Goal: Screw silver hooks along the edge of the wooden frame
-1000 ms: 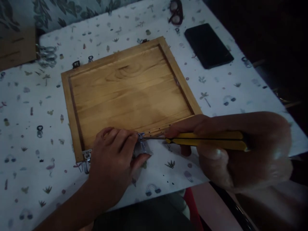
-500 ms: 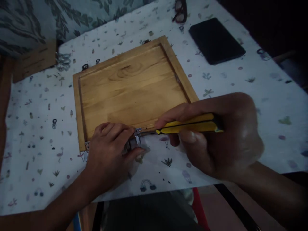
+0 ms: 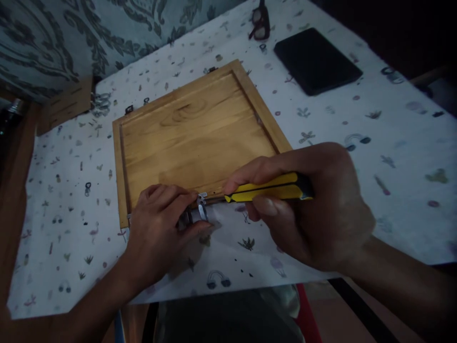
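A framed wooden panel (image 3: 178, 138) with a raised border lies on the table. At its near edge, my left hand (image 3: 160, 228) pinches a small silver metal fitting (image 3: 202, 202), fingers over the border and thumb below. Its exact kind is hard to make out. My right hand (image 3: 314, 209) is closed around the yellow and black handle of a screwdriver (image 3: 264, 188). The handle lies nearly level, its narrow end pointing left at the fitting along the panel's edge. The thin shaft is hard to see in the dim light.
Beyond the panel to the right lie a black tablet-like slab (image 3: 316, 62) and a pair of glasses (image 3: 260, 24). A brown cardboard piece (image 3: 67, 105) and several shiny metal pieces (image 3: 102, 105) are at the back left. A patterned white cloth (image 3: 71, 190) covers the table.
The view has shifted slightly, with more of the left side showing. The screwdriver and my right hand sit a little closer to the fitting; my left hand keeps its pinch.
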`<action>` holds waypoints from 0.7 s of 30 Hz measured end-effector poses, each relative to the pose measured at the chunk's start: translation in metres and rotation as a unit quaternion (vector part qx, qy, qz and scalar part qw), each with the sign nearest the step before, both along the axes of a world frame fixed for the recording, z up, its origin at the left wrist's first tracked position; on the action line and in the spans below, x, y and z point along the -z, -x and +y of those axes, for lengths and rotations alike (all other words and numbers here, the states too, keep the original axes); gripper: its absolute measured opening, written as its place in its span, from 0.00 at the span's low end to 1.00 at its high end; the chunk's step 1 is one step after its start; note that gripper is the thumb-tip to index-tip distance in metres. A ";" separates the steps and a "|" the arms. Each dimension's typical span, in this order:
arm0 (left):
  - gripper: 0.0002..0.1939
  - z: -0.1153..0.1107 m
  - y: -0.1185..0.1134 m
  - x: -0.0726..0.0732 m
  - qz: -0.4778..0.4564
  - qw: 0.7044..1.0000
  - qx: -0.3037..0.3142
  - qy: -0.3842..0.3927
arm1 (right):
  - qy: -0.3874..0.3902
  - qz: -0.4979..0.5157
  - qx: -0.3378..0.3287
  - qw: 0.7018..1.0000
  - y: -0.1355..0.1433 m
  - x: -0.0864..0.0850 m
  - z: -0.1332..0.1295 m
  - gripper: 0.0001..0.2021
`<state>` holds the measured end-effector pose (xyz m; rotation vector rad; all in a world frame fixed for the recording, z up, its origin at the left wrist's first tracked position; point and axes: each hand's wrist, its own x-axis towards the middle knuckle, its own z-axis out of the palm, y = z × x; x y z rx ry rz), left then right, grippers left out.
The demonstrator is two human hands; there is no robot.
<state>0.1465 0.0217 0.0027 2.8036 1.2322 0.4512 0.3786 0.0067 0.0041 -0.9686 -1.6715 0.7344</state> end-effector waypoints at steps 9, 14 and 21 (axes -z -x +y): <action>0.23 -0.001 -0.001 -0.001 -0.004 1.000 -0.003 0.015 | 0.049 -0.018 0.055 0.997 -0.002 -0.005 -0.003 0.08; 0.22 -0.002 -0.002 -0.001 -0.014 1.000 -0.007 0.027 | 0.055 -0.032 0.081 0.995 0.001 -0.008 -0.003 0.06; 0.25 -0.004 0.003 -0.008 -0.003 0.999 -0.004 0.050 | 0.035 -0.012 0.039 0.999 0.004 -0.003 -0.002 0.04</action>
